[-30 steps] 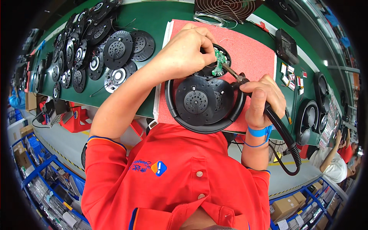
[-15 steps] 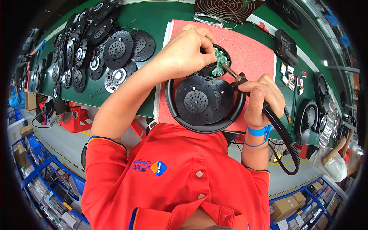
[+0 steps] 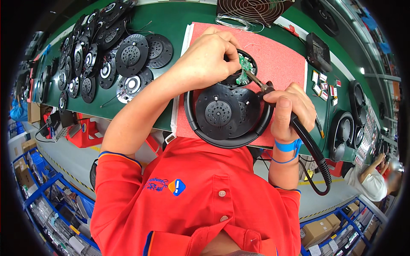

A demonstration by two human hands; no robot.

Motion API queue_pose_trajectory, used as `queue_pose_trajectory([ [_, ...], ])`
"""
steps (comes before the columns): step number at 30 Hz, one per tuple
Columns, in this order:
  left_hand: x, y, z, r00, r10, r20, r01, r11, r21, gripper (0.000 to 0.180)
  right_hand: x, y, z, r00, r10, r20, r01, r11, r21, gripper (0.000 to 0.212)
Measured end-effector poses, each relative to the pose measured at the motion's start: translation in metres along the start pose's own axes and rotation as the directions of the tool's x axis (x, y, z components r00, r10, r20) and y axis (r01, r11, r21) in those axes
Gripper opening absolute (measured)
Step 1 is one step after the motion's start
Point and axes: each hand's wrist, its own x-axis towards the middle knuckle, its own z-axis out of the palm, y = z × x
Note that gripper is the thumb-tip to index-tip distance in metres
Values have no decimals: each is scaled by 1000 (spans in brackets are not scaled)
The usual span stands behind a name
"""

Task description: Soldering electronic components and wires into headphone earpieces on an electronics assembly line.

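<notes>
A soldering iron (image 3: pixel 265 88) sits in my right hand (image 3: pixel 294 109), its metal tip touching or just over a green circuit board (image 3: pixel 246 68) in a round black headphone cup. My left hand (image 3: pixel 211 57) reaches over the cup's left edge with thumb and fingers pinched; what they hold is too small to make out, perhaps a thin wire. Below the cup, two round black speaker plates (image 3: pixel 218 112) overlap inside the curved headband (image 3: pixel 232 143). All of this lies on a pink foam mat (image 3: pixel 284 59). A blue strap circles my right wrist.
Many round black speaker plates (image 3: pixel 131 55) pile up on the green bench at left. A fan with a wire grille (image 3: pixel 256 9) and a coil of solder wire (image 3: pixel 232 21) stand at the back. Small batteries (image 3: pixel 320 85), a black tray (image 3: pixel 318 51) and headphones (image 3: pixel 343 134) lie right.
My right hand and the soldering iron have shifted very slightly left and down. My left hand stays nearly still over the cup. A person at far right has moved a little.
</notes>
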Motion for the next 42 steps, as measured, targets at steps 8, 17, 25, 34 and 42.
queue_pose_trajectory([
  [8,0,2,-2,998,-40,54,39,999,18,9,-3,-1,-3,997,45,-61,-44,999,16,33],
  [17,3,4,-8,994,-26,102,22,999,39,9,-3,-1,-5,998,27,-53,-27,1000,14,31],
  [25,8,6,-13,984,1,178,-17,996,91,9,-4,1,-5,999,1,-46,1,1000,30,26],
  [34,8,8,-12,985,116,124,-135,979,153,8,-2,0,-4,1000,-11,-7,11,1000,18,23],
  [42,9,10,-14,979,105,175,-138,972,192,11,-2,2,-3,1000,-16,1,16,1000,9,22],
])
